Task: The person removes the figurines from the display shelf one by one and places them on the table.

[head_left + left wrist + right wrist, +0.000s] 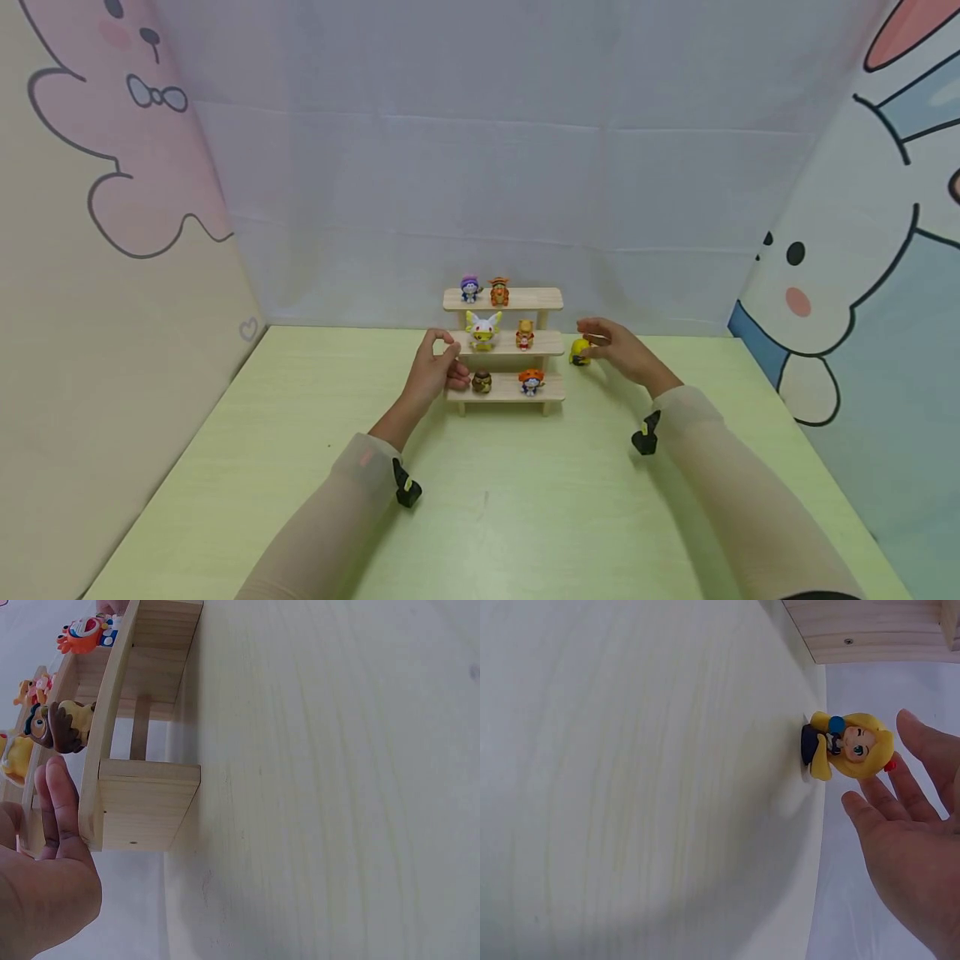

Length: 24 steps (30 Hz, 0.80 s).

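A three-tier wooden shelf (510,340) carries small figurines. My left hand (437,367) is at its left end, with two straight fingers (63,796) over the lowest tier, right by an owl figurine (64,726). On that same tier stands an orange-topped figurine (531,382). A white-and-yellow big-eared figurine (482,331) and an orange bear figurine (524,335) occupy the middle tier. Right of the shelf, a yellow-haired girl figurine (855,746) stands on the table. My right hand (618,352) is around its head, thumb and fingers spread apart.
The top tier holds a purple-hatted figurine (470,289) and an orange tiger-like figurine (499,292). A pale green table (480,500) lies beneath everything. Behind it hangs a whitish cloth (510,167); cartoon-printed panels (855,275) flank both sides.
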Available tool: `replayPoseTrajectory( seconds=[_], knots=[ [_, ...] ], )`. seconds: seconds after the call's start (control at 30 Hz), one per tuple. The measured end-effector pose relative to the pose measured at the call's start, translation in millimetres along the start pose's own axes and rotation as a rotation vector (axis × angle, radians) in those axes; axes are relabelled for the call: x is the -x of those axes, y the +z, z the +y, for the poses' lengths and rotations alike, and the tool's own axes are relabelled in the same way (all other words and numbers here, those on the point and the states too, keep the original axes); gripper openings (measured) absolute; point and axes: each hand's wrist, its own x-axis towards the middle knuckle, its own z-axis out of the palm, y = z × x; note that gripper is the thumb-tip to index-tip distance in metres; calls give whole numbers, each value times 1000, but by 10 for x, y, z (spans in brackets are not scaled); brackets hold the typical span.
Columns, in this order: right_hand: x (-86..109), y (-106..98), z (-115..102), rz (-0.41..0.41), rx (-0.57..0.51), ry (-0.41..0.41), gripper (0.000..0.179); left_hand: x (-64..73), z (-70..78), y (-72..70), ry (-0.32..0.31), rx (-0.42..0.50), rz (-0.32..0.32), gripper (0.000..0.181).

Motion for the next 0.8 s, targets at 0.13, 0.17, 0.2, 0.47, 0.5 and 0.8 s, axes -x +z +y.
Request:
replayPoseTrajectory(
  seconds=[0.13, 0.17, 0.2, 0.47, 0.5, 0.8],
  knots=[
    [5, -43, -74, -14, 14, -12, 60, -2, -5, 6, -4, -4, 6, 12],
    [6, -55, -93, -19, 9, -18, 60, -4, -8, 6, -4, -4, 8, 12],
    [4, -69, -106, -21, 5, -21, 61, -6, -9, 7, -4, -4, 10, 11],
    [-29, -155, -243, -26, 10, -52, 63, -12, -7, 4, -11, 4, 4, 14],
    [-32, -162, -265, -24, 14, -54, 63, -12, -5, 2, -13, 4, 2, 14],
    [-14, -210, -519, -37, 21, -106, 64, 17, 25, -1, -14, 9, -4, 14]
  ],
)
